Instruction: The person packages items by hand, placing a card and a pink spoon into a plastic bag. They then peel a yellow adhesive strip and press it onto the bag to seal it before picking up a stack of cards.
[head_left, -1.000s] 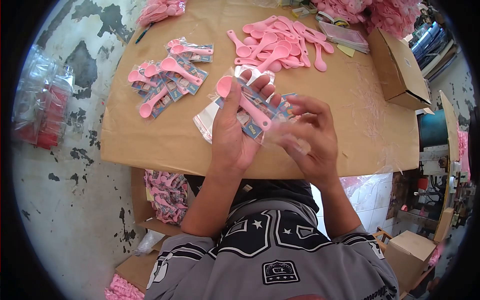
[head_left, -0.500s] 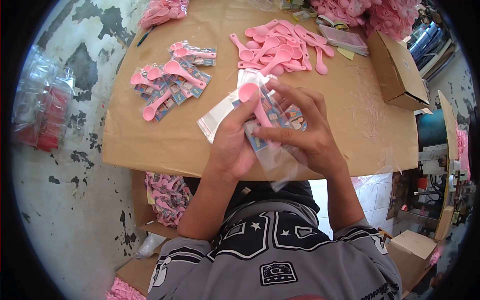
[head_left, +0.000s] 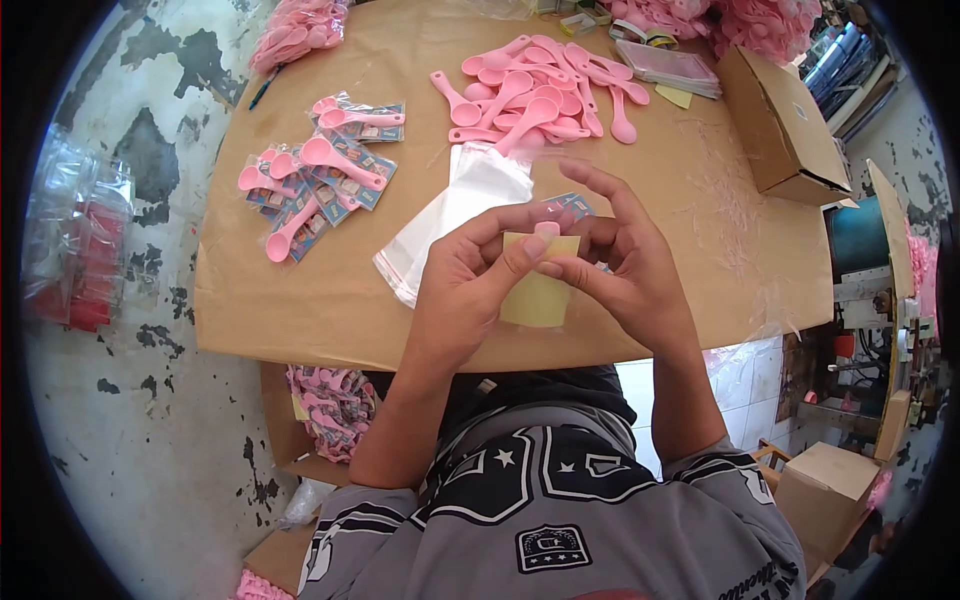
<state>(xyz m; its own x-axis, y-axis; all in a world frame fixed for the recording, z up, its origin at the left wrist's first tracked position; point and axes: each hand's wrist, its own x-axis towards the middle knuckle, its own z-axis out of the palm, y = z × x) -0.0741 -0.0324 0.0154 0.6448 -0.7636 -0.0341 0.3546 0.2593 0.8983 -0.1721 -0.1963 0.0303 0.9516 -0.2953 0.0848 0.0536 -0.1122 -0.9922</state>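
Near the table's front edge, my left hand [head_left: 470,270] pinches a pale yellow card in a clear bag [head_left: 538,300], its thumb at the card's top. My right hand [head_left: 630,265] pinches the same packet from the other side. A pink spoon end [head_left: 547,230] shows between the fingers; the rest of that spoon is hidden. Just behind my left hand lie white-backed clear bags [head_left: 440,215]. Part of a blue printed card [head_left: 572,206] shows behind my right hand's fingers. Beyond the bags is a heap of loose pink spoons [head_left: 540,90].
Packed spoons on blue cards [head_left: 320,175] lie at the left of the table [head_left: 330,320]. A cardboard box [head_left: 785,130] stands at the right edge. Clear cases [head_left: 668,68] and tape rolls are at the back. Below the table, a box holds packed spoons [head_left: 332,410].
The spoon packet has been turned over, so its yellow back now shows instead of the spoon bowl and blue card. Both hands have closed in around its top. The view has shifted slightly.
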